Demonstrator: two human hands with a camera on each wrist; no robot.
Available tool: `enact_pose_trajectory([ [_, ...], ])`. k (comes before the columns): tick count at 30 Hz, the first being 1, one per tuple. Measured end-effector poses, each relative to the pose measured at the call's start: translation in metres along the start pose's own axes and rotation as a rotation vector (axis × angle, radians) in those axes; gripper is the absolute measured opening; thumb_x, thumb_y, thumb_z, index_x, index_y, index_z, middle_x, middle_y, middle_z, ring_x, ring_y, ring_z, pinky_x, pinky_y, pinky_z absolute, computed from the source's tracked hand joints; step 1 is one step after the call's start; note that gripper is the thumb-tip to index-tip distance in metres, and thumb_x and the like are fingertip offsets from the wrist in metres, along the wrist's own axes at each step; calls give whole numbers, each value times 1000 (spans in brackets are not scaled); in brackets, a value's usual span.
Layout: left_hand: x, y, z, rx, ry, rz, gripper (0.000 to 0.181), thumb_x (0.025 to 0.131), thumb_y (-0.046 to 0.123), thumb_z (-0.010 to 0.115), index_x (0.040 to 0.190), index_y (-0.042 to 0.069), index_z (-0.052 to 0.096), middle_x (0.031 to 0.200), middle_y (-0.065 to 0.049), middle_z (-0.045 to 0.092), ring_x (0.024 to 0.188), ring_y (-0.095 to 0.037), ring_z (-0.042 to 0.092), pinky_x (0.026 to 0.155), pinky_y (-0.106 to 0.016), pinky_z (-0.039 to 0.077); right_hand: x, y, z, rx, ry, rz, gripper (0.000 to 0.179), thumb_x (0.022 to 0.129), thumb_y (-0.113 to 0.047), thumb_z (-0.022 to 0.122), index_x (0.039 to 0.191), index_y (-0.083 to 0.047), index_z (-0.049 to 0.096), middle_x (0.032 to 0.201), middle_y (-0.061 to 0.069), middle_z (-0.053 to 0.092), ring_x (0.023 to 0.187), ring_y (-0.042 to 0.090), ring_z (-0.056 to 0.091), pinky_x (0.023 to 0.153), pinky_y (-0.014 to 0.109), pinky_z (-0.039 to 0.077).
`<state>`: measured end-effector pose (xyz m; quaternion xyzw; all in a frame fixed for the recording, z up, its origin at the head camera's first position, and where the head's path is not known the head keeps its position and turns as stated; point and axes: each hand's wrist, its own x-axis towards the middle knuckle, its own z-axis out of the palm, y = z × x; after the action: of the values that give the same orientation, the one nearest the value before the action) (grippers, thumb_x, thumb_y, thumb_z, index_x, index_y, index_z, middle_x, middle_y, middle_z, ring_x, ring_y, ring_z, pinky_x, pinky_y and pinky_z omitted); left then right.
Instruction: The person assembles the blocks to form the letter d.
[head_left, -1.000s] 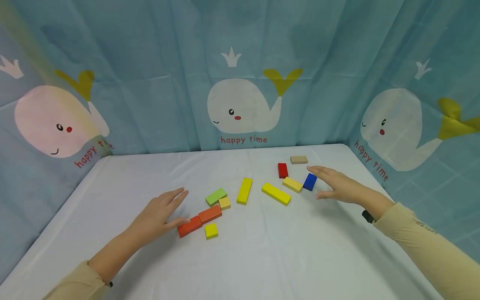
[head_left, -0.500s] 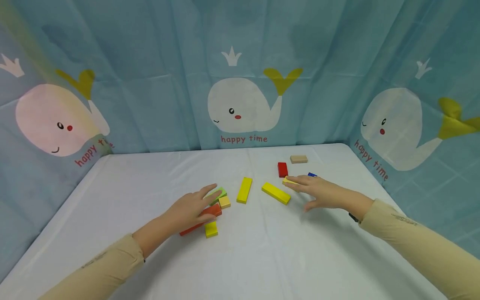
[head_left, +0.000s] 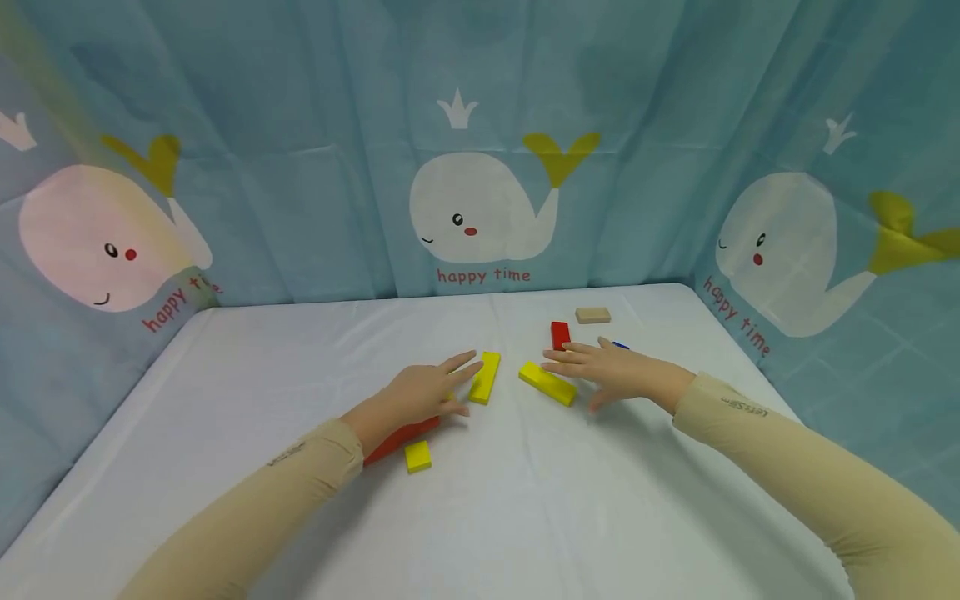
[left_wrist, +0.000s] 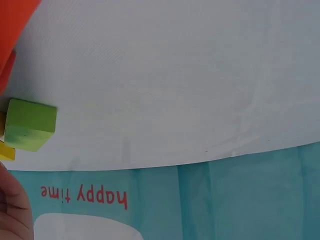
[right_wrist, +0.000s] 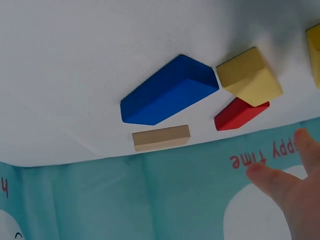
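My left hand (head_left: 422, 393) reaches over the left group of blocks, fingers extended beside a long yellow block (head_left: 487, 377). Whether the fingertips touch it I cannot tell. Beneath this hand and wrist lie red-orange blocks (head_left: 401, 439), partly covered. A green block (left_wrist: 31, 124) shows in the left wrist view but is hidden from the head view. My right hand (head_left: 617, 372) has its fingers spread at a second long yellow block (head_left: 546, 383), partly over its right end. Under that hand a paler yellow block (right_wrist: 250, 76) and most of a blue block (right_wrist: 170, 91) are hidden from the head view.
A small yellow block (head_left: 417, 457) lies nearer the person. Towards the back are a dark red block (head_left: 560, 335) and a plain wooden block (head_left: 593, 315). A whale-print curtain (head_left: 337, 208) stands behind the white-covered table (head_left: 525, 517).
Both hands have moved inward over the blocks, the left one rightward and the right one leftward. They now hide several blocks that showed before. The blocks themselves seem to lie where they were.
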<state>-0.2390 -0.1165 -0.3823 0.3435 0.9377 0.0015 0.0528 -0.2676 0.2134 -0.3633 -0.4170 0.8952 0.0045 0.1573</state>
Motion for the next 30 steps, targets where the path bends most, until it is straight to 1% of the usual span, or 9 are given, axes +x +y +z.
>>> enact_pose_trajectory([
  [3, 16, 1, 1, -5, -57, -25, 79, 91, 54, 59, 155, 22, 26, 161, 1, 19, 89, -18, 64, 77, -33, 52, 10, 0, -1, -1, -59, 24, 96, 79, -24, 81, 156, -20, 23, 162, 5, 16, 146, 35, 14, 105, 71, 15],
  [6, 28, 1, 3, -22, -103, -50, 80, 90, 55, 58, 156, 26, 23, 162, 5, 15, 107, -22, 63, 88, -38, 50, 19, 2, 1, -8, -108, 42, 97, 79, -26, 81, 156, -22, 22, 162, 3, 14, 146, 33, 12, 106, 69, 14],
  [8, 34, 1, 4, -25, -128, -54, 80, 90, 56, 57, 156, 27, 23, 162, 7, 15, 112, -24, 61, 92, -40, 49, 24, 3, 2, -6, -134, 48, 99, 79, -27, 81, 157, -23, 20, 162, 1, 13, 147, 32, 11, 107, 68, 13],
  [10, 37, 0, 6, -13, -156, -58, 79, 89, 58, 56, 155, 27, 25, 161, 7, 17, 112, -24, 61, 92, -39, 48, 28, 3, 2, 3, -149, 45, 100, 79, -28, 82, 157, -24, 19, 163, 1, 12, 147, 32, 10, 108, 68, 12],
  [15, 39, -4, 11, 23, -213, -87, 79, 87, 63, 51, 154, 28, 28, 161, 5, 18, 116, -23, 58, 93, -39, 47, 37, 2, 3, 23, -167, 28, 100, 79, -30, 82, 157, -28, 19, 163, -3, 10, 148, 30, 8, 109, 67, 10],
  [18, 40, -5, 12, 18, -223, -97, 79, 87, 63, 51, 154, 28, 30, 161, 5, 19, 122, -24, 55, 96, -40, 45, 42, 2, 4, 6, -173, 18, 101, 79, -31, 81, 157, -28, 18, 163, -3, 9, 148, 30, 8, 108, 67, 11],
  [22, 42, -5, 11, 16, -209, -84, 77, 86, 62, 53, 152, 28, 35, 159, 5, 24, 126, -25, 52, 98, -41, 44, 47, 4, 5, -5, -177, 13, 101, 78, -30, 82, 157, -26, 18, 163, -4, 10, 148, 28, 9, 109, 66, 13],
  [27, 47, -4, 9, -14, -202, -76, 73, 85, 60, 56, 150, 30, 38, 158, 6, 27, 132, -24, 46, 103, -42, 40, 51, 5, 4, 7, -197, 2, 101, 78, -30, 82, 157, -27, 19, 162, -7, 10, 148, 26, 10, 112, 57, 18],
  [30, 46, -5, 10, -28, -197, -72, 72, 86, 59, 57, 149, 30, 39, 158, 6, 28, 134, -24, 44, 105, -42, 38, 55, 5, 3, 6, -206, -1, 101, 78, -31, 82, 157, -27, 19, 163, -7, 9, 148, 27, 10, 113, 55, 19],
])
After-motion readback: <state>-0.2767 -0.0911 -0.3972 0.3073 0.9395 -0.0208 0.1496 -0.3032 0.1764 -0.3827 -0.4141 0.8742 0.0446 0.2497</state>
